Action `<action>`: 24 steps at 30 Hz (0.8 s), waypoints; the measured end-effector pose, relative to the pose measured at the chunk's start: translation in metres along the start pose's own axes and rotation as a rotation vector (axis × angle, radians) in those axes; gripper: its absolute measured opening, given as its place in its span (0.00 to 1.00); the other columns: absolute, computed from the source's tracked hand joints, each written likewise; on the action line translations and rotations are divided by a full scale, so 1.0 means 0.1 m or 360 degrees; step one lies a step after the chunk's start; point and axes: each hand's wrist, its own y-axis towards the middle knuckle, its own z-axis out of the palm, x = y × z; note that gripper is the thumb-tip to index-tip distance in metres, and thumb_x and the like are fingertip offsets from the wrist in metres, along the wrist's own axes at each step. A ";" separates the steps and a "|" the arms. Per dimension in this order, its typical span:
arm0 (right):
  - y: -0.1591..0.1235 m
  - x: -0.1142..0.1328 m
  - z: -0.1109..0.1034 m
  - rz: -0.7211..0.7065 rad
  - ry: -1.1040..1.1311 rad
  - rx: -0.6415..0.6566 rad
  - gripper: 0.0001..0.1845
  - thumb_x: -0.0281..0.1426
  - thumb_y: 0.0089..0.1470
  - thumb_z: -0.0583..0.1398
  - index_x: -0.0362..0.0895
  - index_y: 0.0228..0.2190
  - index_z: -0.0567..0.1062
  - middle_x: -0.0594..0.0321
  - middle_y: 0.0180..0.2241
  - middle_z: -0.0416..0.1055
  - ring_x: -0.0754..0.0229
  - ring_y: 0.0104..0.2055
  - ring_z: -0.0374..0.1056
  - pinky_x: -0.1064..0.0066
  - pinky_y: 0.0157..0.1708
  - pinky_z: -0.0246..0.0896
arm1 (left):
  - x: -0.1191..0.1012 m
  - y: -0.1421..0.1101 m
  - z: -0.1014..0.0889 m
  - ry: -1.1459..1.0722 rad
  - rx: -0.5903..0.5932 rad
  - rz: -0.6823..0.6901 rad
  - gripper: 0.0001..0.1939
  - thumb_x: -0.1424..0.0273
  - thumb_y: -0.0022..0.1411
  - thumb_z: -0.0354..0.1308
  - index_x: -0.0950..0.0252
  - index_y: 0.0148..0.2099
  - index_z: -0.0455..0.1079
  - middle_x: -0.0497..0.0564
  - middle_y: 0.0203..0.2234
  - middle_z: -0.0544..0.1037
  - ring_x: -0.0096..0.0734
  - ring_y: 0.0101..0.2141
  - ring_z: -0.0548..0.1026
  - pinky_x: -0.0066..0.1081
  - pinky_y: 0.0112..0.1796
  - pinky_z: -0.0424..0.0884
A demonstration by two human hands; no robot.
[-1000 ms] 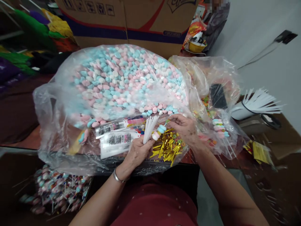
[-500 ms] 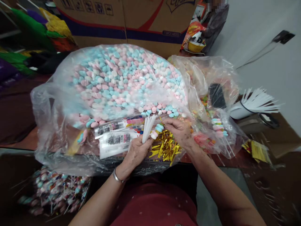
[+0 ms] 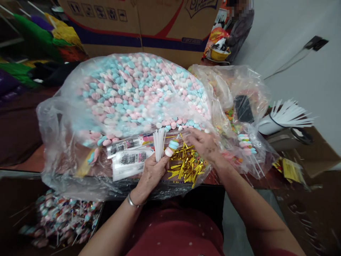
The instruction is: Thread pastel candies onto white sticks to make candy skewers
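Observation:
My left hand (image 3: 153, 170) is closed around a bundle of white lollipop sticks (image 3: 159, 144) and a candy skewer (image 3: 172, 147) of blue, white and pink marshmallows with a greenish piece on top. My right hand (image 3: 204, 145) is apart from the skewer, its fingers stretched out and slightly blurred, and nothing shows in them. It hovers over the right edge of a pile of gold twist ties (image 3: 186, 165). Just beyond the hands, loose marshmallows (image 3: 174, 124) lie at the mouth of a large clear bag of marshmallows (image 3: 133, 89).
Printed clear wrappers (image 3: 133, 160) lie left of my hands. Finished skewers (image 3: 246, 144) rest on a bag of gummies (image 3: 226, 85) beside a black phone (image 3: 243, 108). A container of white sticks (image 3: 269, 124) stands right. Below left, a box holds many wrapped skewers (image 3: 69, 217).
My right hand has let go of the skewer's top and drawn slightly away. My left hand has shifted a little left with the sticks and skewer, now more upright.

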 end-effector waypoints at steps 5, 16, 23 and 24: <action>0.27 0.05 -0.15 0.0196 -0.1196 0.0167 0.14 0.27 0.63 0.51 0.43 0.44 0.75 0.52 0.42 0.75 0.55 0.43 0.69 0.67 0.44 0.62 | -0.06 -0.02 0.02 -0.0131 -0.0013 -0.0099 0.18 0.58 0.58 0.60 0.64 0.24 0.65 0.42 0.12 0.64 0.19 0.12 0.56 0.24 0.14 0.49; 0.29 -0.06 -0.06 0.0190 -0.1185 0.0400 0.15 0.27 0.55 0.55 0.43 0.46 0.70 0.53 0.41 0.74 0.52 0.40 0.69 0.66 0.36 0.59 | -0.04 -0.01 0.01 -0.0105 0.0033 -0.0106 0.20 0.57 0.59 0.59 0.64 0.21 0.65 0.41 0.08 0.61 0.19 0.11 0.57 0.22 0.14 0.50; 0.39 -0.32 -0.20 0.0140 -0.0830 -0.0045 0.13 0.33 0.53 0.55 0.46 0.41 0.72 0.59 0.37 0.72 0.55 0.37 0.68 0.67 0.35 0.60 | -0.05 -0.02 0.01 -0.0119 0.0014 -0.0102 0.18 0.59 0.58 0.59 0.64 0.22 0.65 0.41 0.10 0.63 0.18 0.11 0.56 0.22 0.14 0.50; 0.41 -0.34 -0.19 0.0068 -0.0835 -0.0074 0.13 0.31 0.54 0.54 0.46 0.41 0.72 0.58 0.39 0.72 0.55 0.38 0.68 0.66 0.37 0.61 | -0.06 -0.02 0.01 -0.0114 0.0010 -0.0103 0.18 0.59 0.57 0.59 0.64 0.22 0.65 0.41 0.10 0.63 0.18 0.11 0.56 0.22 0.14 0.50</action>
